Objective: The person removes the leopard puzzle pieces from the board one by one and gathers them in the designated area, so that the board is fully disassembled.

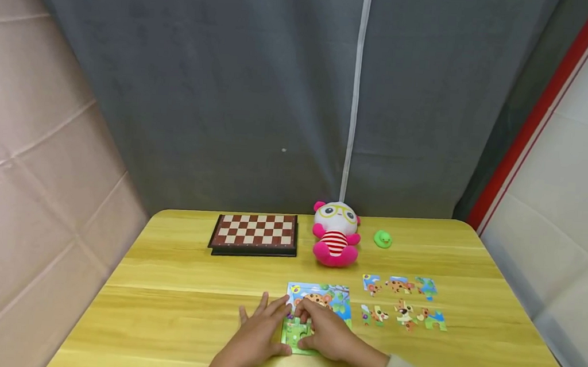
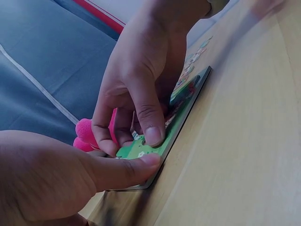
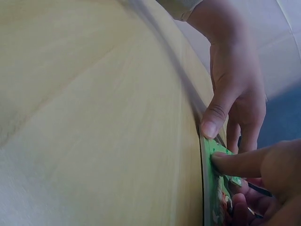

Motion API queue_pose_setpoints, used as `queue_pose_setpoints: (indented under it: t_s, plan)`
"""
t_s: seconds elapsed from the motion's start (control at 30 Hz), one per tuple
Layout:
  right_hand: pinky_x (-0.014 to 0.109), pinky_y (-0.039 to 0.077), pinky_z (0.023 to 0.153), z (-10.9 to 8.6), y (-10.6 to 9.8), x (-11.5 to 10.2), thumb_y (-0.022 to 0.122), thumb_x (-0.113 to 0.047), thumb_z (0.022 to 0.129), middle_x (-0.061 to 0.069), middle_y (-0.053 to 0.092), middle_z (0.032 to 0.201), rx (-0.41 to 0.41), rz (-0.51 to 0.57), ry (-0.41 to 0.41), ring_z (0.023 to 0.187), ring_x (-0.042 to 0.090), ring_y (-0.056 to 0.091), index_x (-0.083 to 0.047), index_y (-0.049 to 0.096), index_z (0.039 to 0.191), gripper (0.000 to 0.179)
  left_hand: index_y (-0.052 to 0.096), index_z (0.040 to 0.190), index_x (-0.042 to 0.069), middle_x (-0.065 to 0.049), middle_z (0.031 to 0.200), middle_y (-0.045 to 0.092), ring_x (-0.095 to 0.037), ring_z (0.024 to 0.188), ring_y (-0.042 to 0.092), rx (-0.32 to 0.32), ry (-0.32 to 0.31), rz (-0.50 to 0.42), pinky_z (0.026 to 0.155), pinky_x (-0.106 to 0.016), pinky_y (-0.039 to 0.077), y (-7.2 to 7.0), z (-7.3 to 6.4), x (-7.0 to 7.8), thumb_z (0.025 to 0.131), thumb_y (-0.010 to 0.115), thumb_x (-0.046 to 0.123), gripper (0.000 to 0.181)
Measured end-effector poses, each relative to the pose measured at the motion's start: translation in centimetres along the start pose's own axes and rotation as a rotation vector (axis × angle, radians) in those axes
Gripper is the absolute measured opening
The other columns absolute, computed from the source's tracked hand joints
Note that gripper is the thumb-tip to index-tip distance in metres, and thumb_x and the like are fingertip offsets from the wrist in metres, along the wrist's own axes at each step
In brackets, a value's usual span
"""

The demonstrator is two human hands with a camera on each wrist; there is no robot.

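Observation:
My right hand [image 1: 331, 331] bends over the lower left part of a picture puzzle board [image 1: 342, 296]. Its thumb and fingers pinch a green puzzle piece [image 2: 135, 150], which looks slightly tilted in the left wrist view. Beside the board's left edge, my left hand [image 1: 259, 332] lies with its fingers spread and mostly straight. The left thumb [image 2: 136, 168] touches the board's near left corner. An animal picture shows in the upper part of the board; the right hand hides much of the middle.
Several loose puzzle pieces [image 1: 404, 313] lie in two rows right of the board. Behind stand a pink panda plush [image 1: 336, 236], a small green toy [image 1: 383, 239] and a checkered board box [image 1: 255, 232]. A grey curtain [image 1: 218, 97] hangs beyond the wooden table [image 1: 161, 288].

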State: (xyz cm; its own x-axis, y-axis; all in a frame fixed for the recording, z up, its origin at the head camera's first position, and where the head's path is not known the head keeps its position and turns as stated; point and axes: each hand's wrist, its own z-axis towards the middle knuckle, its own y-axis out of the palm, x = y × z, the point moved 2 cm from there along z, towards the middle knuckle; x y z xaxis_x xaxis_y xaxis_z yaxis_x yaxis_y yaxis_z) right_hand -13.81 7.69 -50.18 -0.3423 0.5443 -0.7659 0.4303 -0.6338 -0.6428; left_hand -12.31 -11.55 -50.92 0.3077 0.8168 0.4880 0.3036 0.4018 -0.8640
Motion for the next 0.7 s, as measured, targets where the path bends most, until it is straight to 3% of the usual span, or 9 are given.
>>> queue_pose_setpoints:
  t_s: [0.3, 0.7]
  plan:
    - [0.024, 0.045, 0.067, 0.16, -0.36, -0.04, 0.081, -0.004, 0.085, 0.0, 0.064, 0.09, 0.014, 0.147, 0.003, 0.072, 0.007, 0.052, -0.014, 0.059, 0.11, 0.035, 0.052, 0.152, 0.013, -0.002, 0.167, 0.035, -0.054, 0.152, 0.018, 0.013, 0.018, 0.009, 0.096, -0.094, 0.005, -0.43, -0.13, 0.31, 0.077, 0.086, 0.045, 0.088]
    - [0.023, 0.048, 0.064, 0.12, -0.6, 0.38, 0.076, -0.004, 0.09, -0.002, 0.065, 0.085, 0.025, 0.205, 0.031, 0.07, 0.009, 0.056, -0.01, 0.06, 0.11, 0.027, 0.052, 0.152, 0.013, -0.002, 0.167, 0.035, -0.053, 0.153, 0.017, 0.01, 0.015, -0.004, 0.097, -0.094, 0.004, -0.53, -0.22, 0.41, 0.078, 0.086, 0.044, 0.087]
